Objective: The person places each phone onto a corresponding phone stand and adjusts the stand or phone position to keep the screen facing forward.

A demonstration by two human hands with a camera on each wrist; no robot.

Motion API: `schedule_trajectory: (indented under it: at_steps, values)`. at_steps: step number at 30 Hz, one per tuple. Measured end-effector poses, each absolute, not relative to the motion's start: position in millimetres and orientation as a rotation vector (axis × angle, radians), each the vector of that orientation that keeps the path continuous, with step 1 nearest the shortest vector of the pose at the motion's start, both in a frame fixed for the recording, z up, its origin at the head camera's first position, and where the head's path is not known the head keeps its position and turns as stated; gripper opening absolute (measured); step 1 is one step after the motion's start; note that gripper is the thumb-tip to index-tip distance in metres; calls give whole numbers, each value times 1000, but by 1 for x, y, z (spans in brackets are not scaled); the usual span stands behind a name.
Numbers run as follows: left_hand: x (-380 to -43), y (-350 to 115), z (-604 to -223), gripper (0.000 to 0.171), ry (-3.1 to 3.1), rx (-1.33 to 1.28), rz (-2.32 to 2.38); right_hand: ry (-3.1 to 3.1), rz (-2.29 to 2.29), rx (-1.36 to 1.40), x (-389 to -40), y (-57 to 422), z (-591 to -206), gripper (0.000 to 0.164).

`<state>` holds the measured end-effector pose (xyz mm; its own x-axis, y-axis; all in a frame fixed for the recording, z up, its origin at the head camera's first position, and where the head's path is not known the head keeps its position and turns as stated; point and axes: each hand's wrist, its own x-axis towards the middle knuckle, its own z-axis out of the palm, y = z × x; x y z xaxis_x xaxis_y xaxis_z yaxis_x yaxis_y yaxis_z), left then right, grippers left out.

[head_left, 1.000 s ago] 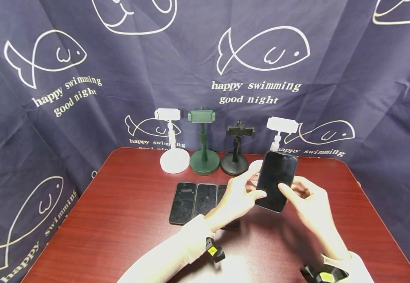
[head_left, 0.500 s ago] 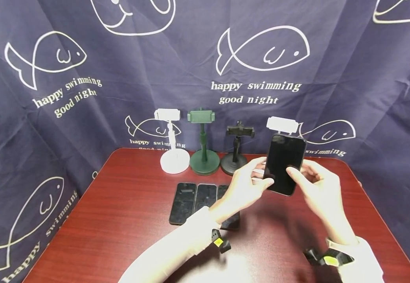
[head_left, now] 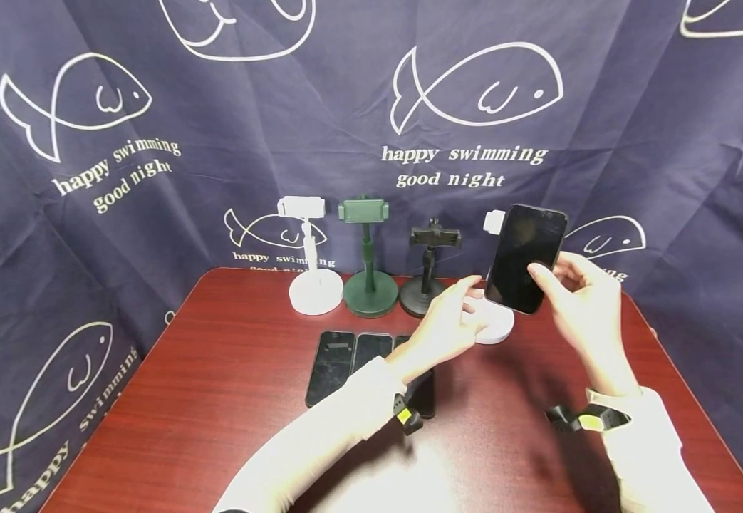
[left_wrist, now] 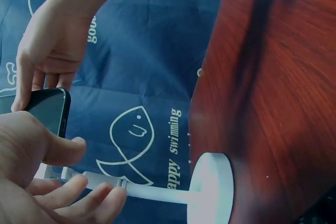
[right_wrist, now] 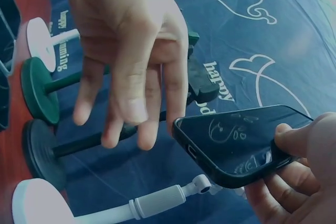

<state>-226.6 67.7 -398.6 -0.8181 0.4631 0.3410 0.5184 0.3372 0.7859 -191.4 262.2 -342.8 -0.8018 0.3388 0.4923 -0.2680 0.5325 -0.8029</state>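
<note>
My right hand pinches a black smartphone by its right side, thumb on the screen and fingers behind. The phone is tilted upright in front of the right-hand white phone stand and hides most of its clamp. My left hand is near the phone's lower left corner, fingers extended and nothing gripped. Its fingers overlap the pole of that stand in the left wrist view; the round base shows below the phone. The right wrist view shows the left fingertips beside the phone's edge.
A white stand, a green stand and a black stand line the table's back. Flat on the red-brown table lie a left phone, a middle phone and a right phone, partly under my left arm.
My right hand has raised the phone up and to the right, over the white stand's clamp. My left hand has come off the phone's left edge, and the stand's base has come into view.
</note>
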Motion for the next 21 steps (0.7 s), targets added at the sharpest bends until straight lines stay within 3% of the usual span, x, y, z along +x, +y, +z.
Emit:
schedule_trajectory:
  at_steps: [14, 21]
  values:
    - [-260, 89, -386, 62, -2576, -835, -1419, -2106, 1196, -46, -214, 264, -335, 26]
    - [-272, 101, -382, 61, -2548, -700, -1610, -2115, 1137, -76, -222, 265, -331, 28]
